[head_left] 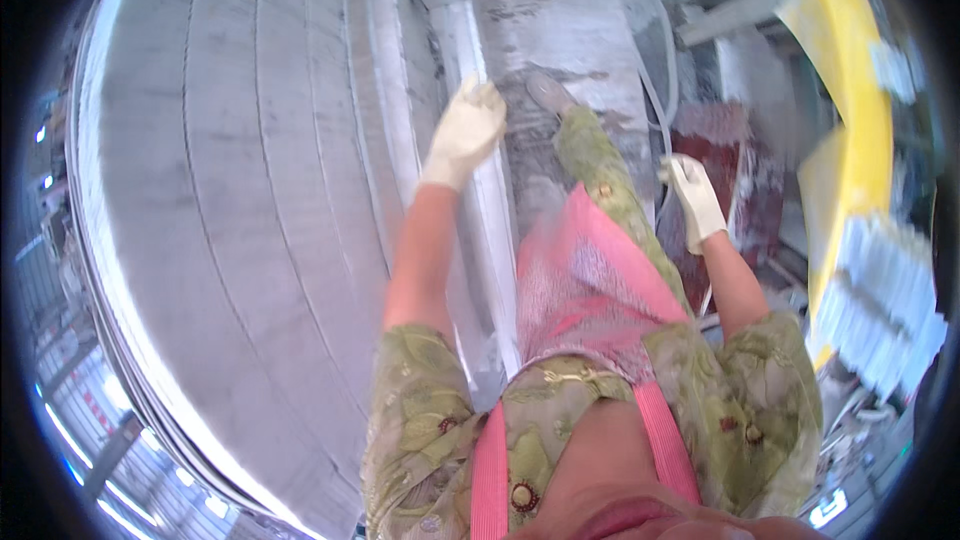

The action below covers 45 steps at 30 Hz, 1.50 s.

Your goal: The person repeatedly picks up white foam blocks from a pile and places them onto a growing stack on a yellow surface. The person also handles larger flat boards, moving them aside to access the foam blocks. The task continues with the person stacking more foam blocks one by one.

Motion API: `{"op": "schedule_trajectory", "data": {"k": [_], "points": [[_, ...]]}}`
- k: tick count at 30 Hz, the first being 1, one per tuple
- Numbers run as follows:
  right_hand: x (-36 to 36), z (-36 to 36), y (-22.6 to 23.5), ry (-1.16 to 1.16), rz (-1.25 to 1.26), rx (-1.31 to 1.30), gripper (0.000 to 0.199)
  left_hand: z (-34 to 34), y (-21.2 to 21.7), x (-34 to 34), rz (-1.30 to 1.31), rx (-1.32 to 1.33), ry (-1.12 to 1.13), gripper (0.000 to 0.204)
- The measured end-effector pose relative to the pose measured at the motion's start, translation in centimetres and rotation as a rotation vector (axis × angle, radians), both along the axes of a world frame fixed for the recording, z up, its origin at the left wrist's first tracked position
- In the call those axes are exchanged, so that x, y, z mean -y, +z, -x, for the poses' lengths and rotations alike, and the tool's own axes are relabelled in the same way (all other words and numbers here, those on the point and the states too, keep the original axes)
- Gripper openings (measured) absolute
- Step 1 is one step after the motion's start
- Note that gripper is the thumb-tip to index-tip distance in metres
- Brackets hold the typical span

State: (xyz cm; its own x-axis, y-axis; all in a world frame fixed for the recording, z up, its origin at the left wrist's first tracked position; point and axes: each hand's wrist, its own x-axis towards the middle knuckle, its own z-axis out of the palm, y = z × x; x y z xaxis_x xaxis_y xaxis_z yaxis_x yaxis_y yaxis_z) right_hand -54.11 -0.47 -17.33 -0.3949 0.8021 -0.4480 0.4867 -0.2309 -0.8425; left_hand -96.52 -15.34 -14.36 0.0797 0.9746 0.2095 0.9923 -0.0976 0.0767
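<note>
Both my hands wear cream-coloured gloves. My left hand (468, 125) is closed in a loose fist, above the pale metal ledge (462, 35) that runs along the large grey machine bed. Nothing shows in its fingers, and I cannot tell whether it touches the ledge. My right hand (693, 185) hangs out to the right of my leg, its fingers curled in with nothing visible in them. It is nearest a pale hose (655, 90) and a dark red panel (712, 140). A pink apron (590, 285) hangs in front of me, over patterned green clothing.
The long grey slatted surface (270, 170) fills the left side. Below me lies a wet, stained walkway (570, 35), with my shoe (548, 95) on it. At right stand a curved yellow panel (860, 110) and a pale, ridged stack (885, 300), beside assorted clutter.
</note>
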Motion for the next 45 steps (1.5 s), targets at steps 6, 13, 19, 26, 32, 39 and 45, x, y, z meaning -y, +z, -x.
{"op": "schedule_trajectory", "data": {"k": [6,13,19,26,32,39,45], "points": [[21.9,-37.2,-5.4,0.626,-0.188,0.700,0.031,-24.3,-2.3,20.1,-0.073,0.642,0.555,0.022],[26.8,-47.9,-15.2,0.361,-0.049,0.697,0.041,-32.7,-1.3,24.6,-0.031,0.790,0.942,0.023],[31.1,-48.3,-13.1,0.190,-0.356,1.116,0.026,-39.8,5.0,15.0,0.104,1.490,0.700,0.031],[39.8,-55.6,-7.9,-0.889,0.167,0.647,0.019,-51.3,0.9,11.3,0.853,0.946,0.313,0.049],[46.9,-64.5,-2.9,-1.219,0.099,0.526,0.030,-70.8,4.7,5.4,1.160,0.979,-0.193,0.043],[37.1,-79.9,-0.2,-1.522,0.114,0.150,0.031,-96.2,8.9,-2.7,0.952,1.148,-0.401,0.030],[23.9,-90.0,4.2,-1.413,-0.003,-0.120,0.028,-103.8,12.5,-7.4,0.846,1.005,-0.427,0.031]]}}
